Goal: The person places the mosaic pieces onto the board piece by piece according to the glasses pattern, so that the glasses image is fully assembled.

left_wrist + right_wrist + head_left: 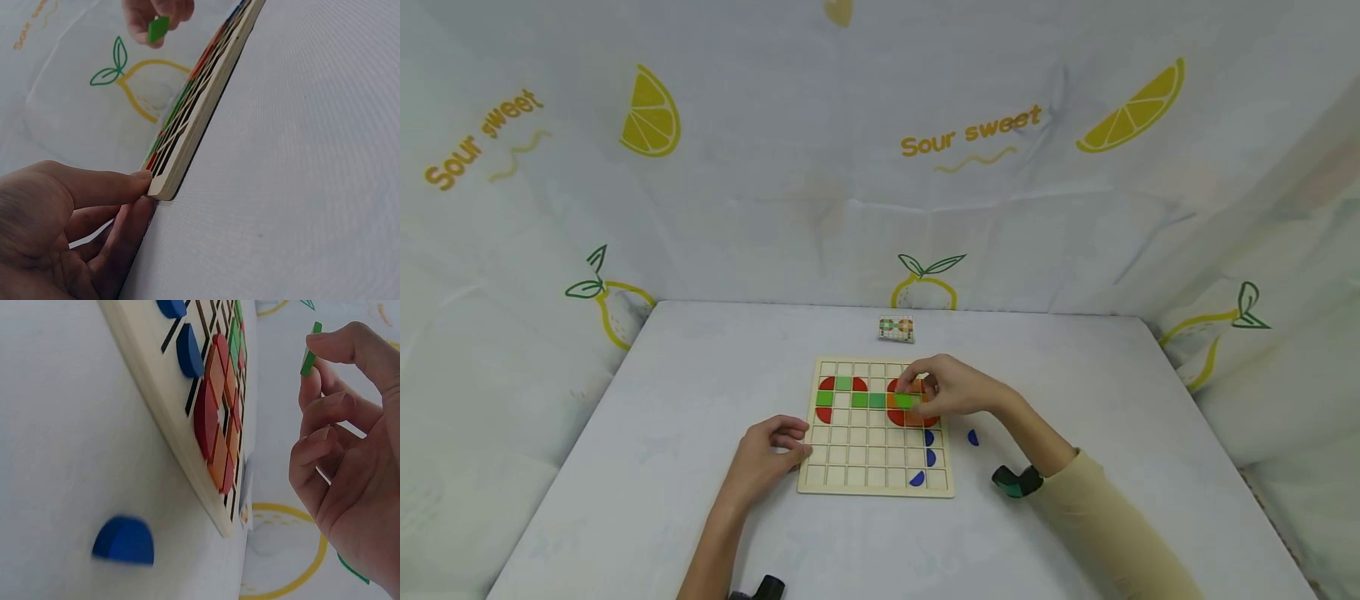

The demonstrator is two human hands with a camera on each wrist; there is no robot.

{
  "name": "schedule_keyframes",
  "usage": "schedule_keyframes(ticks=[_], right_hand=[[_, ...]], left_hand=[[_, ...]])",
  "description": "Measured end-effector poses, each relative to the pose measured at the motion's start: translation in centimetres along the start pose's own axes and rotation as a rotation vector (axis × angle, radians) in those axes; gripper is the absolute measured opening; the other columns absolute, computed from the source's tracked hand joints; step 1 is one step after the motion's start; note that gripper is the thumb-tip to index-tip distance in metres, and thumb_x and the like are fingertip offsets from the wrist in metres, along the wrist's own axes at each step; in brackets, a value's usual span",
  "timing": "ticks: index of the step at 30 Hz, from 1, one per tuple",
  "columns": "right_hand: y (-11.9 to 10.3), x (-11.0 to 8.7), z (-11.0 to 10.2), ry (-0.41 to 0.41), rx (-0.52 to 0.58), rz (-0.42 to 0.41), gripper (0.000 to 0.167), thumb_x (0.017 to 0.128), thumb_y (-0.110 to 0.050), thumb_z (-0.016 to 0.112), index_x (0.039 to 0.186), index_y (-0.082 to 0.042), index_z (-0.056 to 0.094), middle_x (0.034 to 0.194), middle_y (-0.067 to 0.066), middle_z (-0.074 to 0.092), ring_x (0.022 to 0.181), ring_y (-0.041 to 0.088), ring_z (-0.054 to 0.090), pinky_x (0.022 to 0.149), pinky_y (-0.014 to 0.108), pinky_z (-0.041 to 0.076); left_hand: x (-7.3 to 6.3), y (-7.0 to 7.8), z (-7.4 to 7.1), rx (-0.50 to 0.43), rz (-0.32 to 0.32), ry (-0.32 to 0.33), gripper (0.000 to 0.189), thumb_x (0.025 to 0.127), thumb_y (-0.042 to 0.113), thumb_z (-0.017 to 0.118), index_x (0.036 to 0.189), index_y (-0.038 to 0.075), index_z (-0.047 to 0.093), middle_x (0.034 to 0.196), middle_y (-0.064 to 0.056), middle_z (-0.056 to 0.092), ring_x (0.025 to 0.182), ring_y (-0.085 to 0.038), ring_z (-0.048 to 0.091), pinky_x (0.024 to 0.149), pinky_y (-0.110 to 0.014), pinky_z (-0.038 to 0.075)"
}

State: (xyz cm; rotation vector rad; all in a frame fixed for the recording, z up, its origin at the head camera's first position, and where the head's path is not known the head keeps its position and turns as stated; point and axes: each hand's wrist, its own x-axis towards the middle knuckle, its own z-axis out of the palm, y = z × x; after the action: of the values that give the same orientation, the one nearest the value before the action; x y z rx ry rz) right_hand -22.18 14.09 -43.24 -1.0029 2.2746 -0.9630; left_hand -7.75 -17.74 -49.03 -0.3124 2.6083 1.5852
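Note:
My right hand [955, 387] is above the right part of the wooden grid board [857, 458]. It pinches a green square tile [311, 350] between thumb and index finger, lifted off the board in the right wrist view. On the board, red quarter-round pieces [823, 414], orange tiles [218, 450] and green tiles [844, 383] fill cells of the upper rows. Blue quarter-round pieces [189, 353] lie at its lower right. My left hand [765, 458] grips the board's left edge, thumb [119, 187] at the rim and fingers against the side.
One blue quarter-round piece [973, 437] lies on the white table [625, 467], just right of the board. A small picture card or box [897, 328] with a coloured pattern sits behind the board. A white lemon-print cloth [775, 167] hangs behind the table.

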Motion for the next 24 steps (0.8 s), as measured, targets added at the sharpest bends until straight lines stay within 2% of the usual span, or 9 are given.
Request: schedule_keyframes(ticks=[5,8,11,18,24], right_hand=[[-1.2,2.7,1.2,-0.03,-0.038,-0.058,0.026,0.091,-0.011,0.08,0.117,-0.008,0.077,0.099,0.006,0.074,0.065,0.006,0.049,0.063,0.019,0.042],[-1.7,4.1,1.8,-0.046,-0.052,-0.084,0.027,0.091,-0.011,0.081,0.117,-0.008,0.077,0.107,0.005,0.076,0.065,0.006,0.052,0.065,0.018,0.046],[-2.1,5.3,2.6,-0.065,-0.067,-0.099,0.025,0.091,-0.01,0.081,0.115,-0.01,0.076,0.107,0.003,0.077,0.065,0.008,0.053,0.065,0.02,0.048],[-3.1,7.3,4.3,-0.111,-0.16,-0.065,0.021,0.089,-0.015,0.084,0.109,-0.016,0.077,0.103,-0.006,0.076,0.096,0.011,0.065,0.088,0.024,0.054],[-3.5,8.3,5.3,-0.12,-0.25,-0.03,0.018,0.087,-0.014,0.081,0.104,-0.018,0.077,0.098,-0.008,0.073,0.095,0.01,0.065,0.087,0.025,0.054]], left_hand=[[0.1,-0.1,0.1,0.003,0.0,-0.001,0.029,0.088,0.005,0.084,0.117,0.004,0.076,0.105,-0.009,0.074,0.089,-0.015,0.067,0.072,-0.021,0.054],[0.0,-0.1,0.0,0.005,0.002,-0.001,0.029,0.088,0.005,0.084,0.117,0.004,0.076,0.105,-0.009,0.074,0.089,-0.015,0.067,0.072,-0.021,0.054],[0.0,0.0,0.0,0.008,0.003,-0.002,0.029,0.089,0.005,0.084,0.117,0.004,0.076,0.104,-0.009,0.075,0.089,-0.015,0.067,0.072,-0.021,0.053],[0.0,0.0,-0.2,-0.001,0.003,-0.012,0.029,0.089,0.005,0.084,0.117,0.004,0.076,0.105,-0.009,0.075,0.088,-0.015,0.067,0.073,-0.02,0.054],[0.0,0.1,-0.2,-0.008,0.004,-0.014,0.029,0.089,0.004,0.083,0.117,0.004,0.076,0.105,-0.01,0.075,0.088,-0.014,0.068,0.073,-0.02,0.054]])
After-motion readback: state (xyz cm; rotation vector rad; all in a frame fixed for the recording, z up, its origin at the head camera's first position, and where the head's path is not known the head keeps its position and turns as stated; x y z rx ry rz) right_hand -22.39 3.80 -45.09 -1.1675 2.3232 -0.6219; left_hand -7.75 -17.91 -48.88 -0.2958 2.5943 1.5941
